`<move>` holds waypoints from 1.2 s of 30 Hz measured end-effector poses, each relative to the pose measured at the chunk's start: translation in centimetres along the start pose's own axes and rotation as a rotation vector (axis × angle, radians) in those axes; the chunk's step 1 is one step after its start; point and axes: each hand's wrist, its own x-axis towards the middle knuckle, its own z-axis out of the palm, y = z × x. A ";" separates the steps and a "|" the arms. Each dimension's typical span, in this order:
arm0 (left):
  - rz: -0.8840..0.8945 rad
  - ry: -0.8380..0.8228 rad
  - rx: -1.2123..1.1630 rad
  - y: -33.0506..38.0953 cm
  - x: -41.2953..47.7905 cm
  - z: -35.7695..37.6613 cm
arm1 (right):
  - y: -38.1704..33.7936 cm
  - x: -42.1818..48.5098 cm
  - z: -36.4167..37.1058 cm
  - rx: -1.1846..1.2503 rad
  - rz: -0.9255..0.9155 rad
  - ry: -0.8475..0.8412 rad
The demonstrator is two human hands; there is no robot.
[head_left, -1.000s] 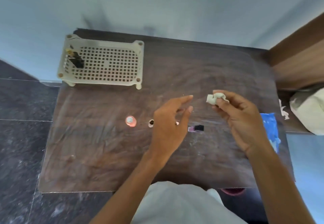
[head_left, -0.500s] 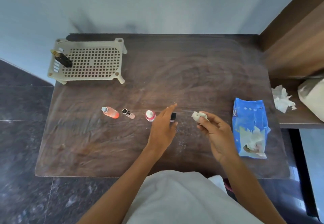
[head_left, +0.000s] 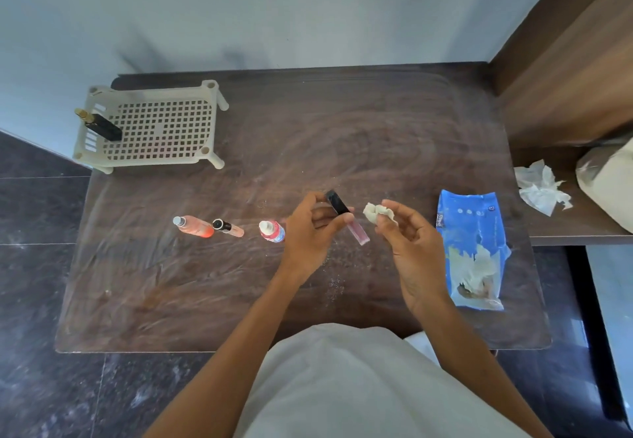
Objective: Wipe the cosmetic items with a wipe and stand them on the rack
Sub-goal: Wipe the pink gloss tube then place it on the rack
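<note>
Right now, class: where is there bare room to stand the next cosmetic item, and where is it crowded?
Free: the rack right of the black bottle; the far table between rack and wooden wall. Crowded: the middle row: orange bottle, small tube, white-capped bottle, left hand holding lip gloss, right hand holding wipe, wipe pack.

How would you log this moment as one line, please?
left hand: holds pink tube | right hand: pinches wipe | rack: one black bottle | table: three small bottles
</note>
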 end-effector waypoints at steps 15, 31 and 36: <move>-0.161 0.103 -0.325 1.2 -1.4 0.9 | 0.8 -1.1 0.2 -0.603 -0.622 -0.057; -0.333 0.067 -0.541 2.6 -2.0 0.5 | -0.6 -2.5 1.3 -0.589 -0.721 -0.122; -0.388 0.099 -0.560 3.1 -2.7 1.4 | 0.5 -3.0 1.8 -0.601 -0.762 -0.047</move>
